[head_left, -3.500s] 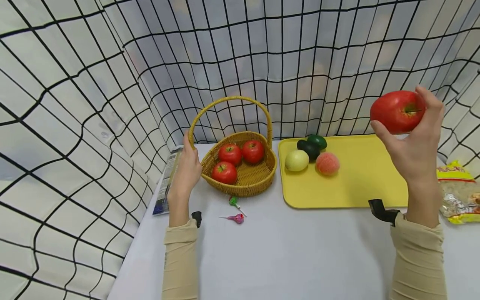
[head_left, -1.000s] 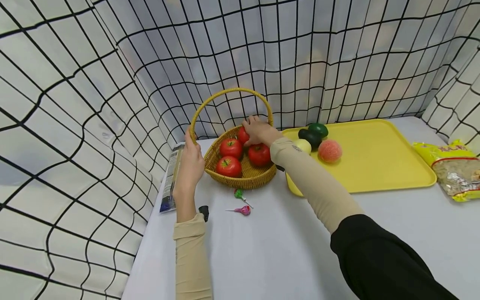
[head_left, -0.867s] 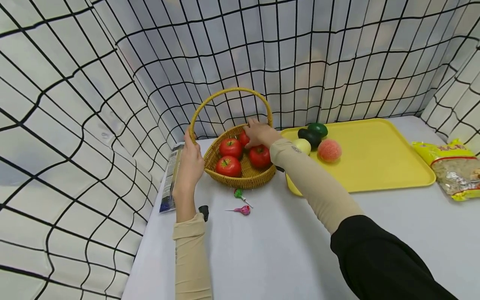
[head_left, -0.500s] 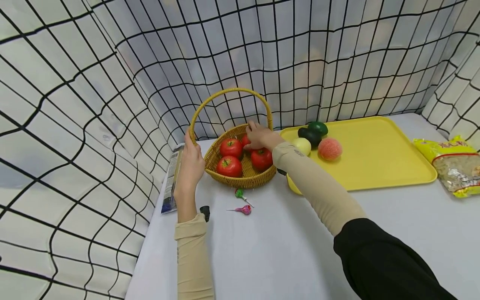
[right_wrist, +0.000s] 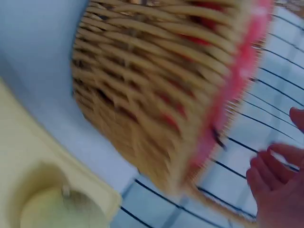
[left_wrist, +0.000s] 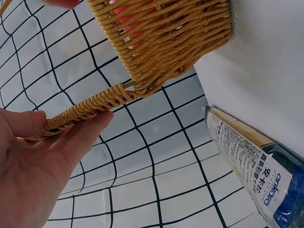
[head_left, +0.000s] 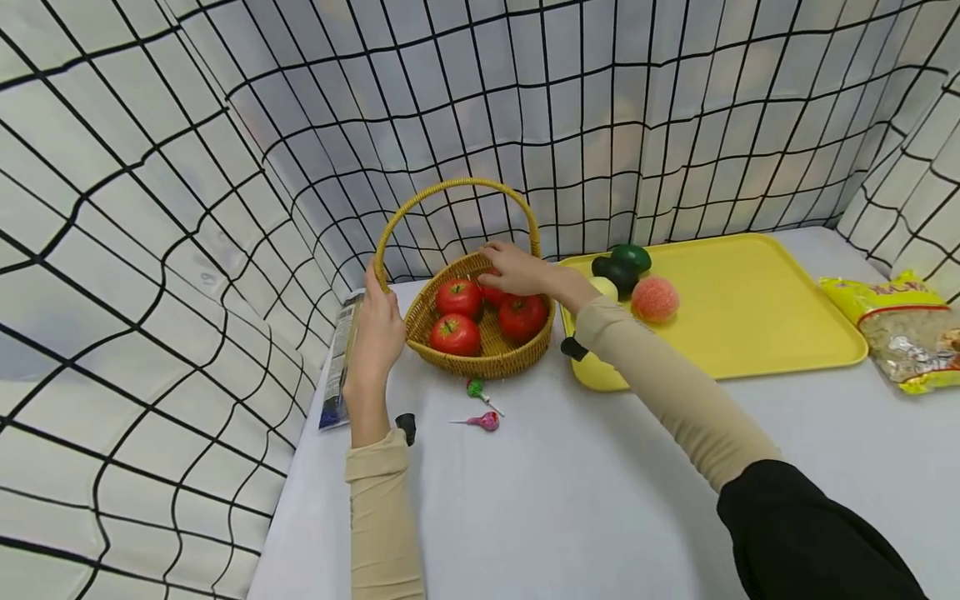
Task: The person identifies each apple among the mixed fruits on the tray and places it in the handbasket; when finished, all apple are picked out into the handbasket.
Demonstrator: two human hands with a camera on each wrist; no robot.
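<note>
Wicker basket [head_left: 487,350] sits near the table's far left corner with four red apples inside. Left hand [head_left: 382,321] grips the base of the basket handle [left_wrist: 90,107], fingers curled round it. Right hand [head_left: 517,268] hovers over the rear apple [head_left: 491,293], fingers relaxed, holding nothing. Yellow tray [head_left: 750,325] is just right of the basket.

You are working inside a cloth enclosure — a white fabric backdrop with a black grid of lines [head_left: 615,108] hangs behind the table and wraps round both sides, its squares sagging and bending where the cloth folds; the left panel [head_left: 112,250] slopes in close beside you; below it lies a plain white tabletop [head_left: 585,500] — smooth, matte; the light is even and soft, leaving only faint shadows.
</note>
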